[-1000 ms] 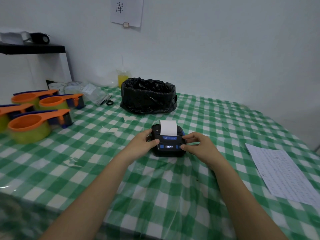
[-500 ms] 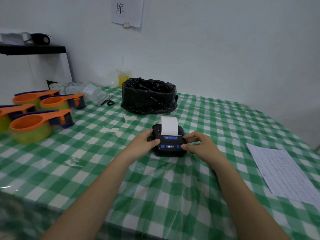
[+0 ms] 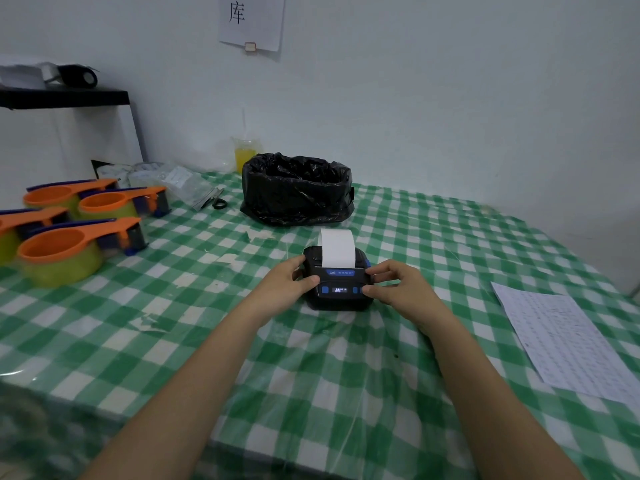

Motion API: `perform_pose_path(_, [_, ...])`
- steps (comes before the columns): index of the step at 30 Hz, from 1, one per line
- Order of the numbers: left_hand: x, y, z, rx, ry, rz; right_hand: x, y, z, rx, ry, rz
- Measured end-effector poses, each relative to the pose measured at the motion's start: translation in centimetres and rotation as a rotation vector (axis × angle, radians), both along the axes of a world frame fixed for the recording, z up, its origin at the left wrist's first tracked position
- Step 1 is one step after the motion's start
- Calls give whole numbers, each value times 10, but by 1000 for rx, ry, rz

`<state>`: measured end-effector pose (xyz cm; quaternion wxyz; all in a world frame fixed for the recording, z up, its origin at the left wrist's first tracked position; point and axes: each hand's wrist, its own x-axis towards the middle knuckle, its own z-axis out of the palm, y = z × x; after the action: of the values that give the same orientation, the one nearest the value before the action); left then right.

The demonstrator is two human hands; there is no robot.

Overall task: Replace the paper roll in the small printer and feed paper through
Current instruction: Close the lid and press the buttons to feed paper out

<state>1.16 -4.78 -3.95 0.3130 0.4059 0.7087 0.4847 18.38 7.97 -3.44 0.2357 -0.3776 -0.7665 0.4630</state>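
Note:
A small black printer (image 3: 341, 295) with blue buttons and a lit display sits on the green checked tablecloth (image 3: 194, 327) in the middle of the table. A strip of white paper (image 3: 337, 248) stands up out of its top slot, curling away from me. My left hand (image 3: 289, 280) grips the printer's left side, thumb on the front. My right hand (image 3: 398, 285) grips the right side, with the thumb pressed near the right blue button and the fingers on the top edge.
A black bag-lined bin (image 3: 298, 188) stands just behind the printer. Several orange tape dispensers (image 3: 65, 247) crowd the left. Scissors (image 3: 216, 199) and plastic packets lie at the back left, a cup of yellow drink (image 3: 245, 154) by the wall. A printed sheet (image 3: 561, 341) lies right.
The white paper strip has grown longer, rising further out of the printer's slot. Both hands stay on the printer's sides.

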Motion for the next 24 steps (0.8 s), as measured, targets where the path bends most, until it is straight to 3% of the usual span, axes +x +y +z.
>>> perform_pose_path(24, [3,-2,5,-19,15,-8,0,-1,2,-9,-1,12])
